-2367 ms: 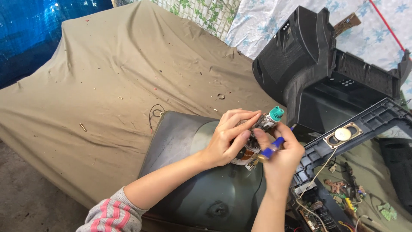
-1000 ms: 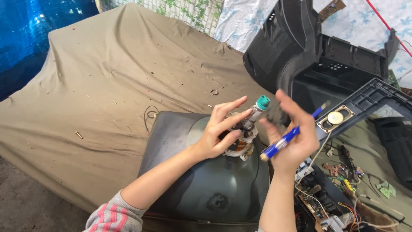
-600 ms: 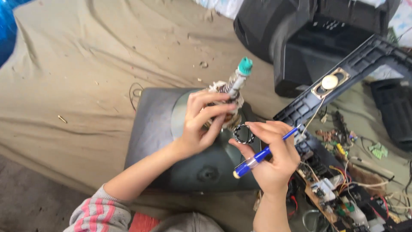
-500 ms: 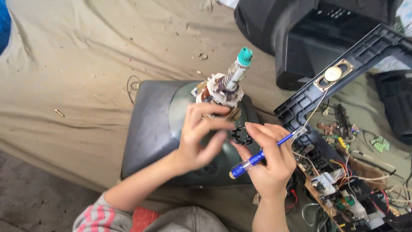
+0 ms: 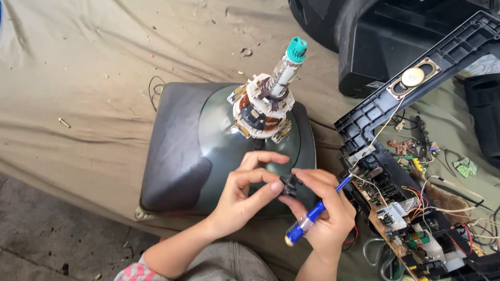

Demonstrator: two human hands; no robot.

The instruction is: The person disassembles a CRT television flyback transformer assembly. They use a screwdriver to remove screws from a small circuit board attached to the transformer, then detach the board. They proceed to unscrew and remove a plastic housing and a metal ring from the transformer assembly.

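Observation:
A dark grey picture tube lies face down on a tan cloth. Its glass neck with a teal cap stands up through a white and copper coil yoke. My left hand and my right hand meet just below the yoke, over the tube's near side. Together their fingertips pinch a small black ring-shaped part. A blue-handled screwdriver is also tucked in my right hand, its tip pointing up and right.
A black plastic frame with a round speaker leans at the right. Below it lies a circuit board with coloured wires. A black television shell stands at the top right. A small screw lies on the cloth at the left.
Both hands have come down off the yoke and neck to the tube's near side, bringing the small black part with them. The camera has tilted down and closer.

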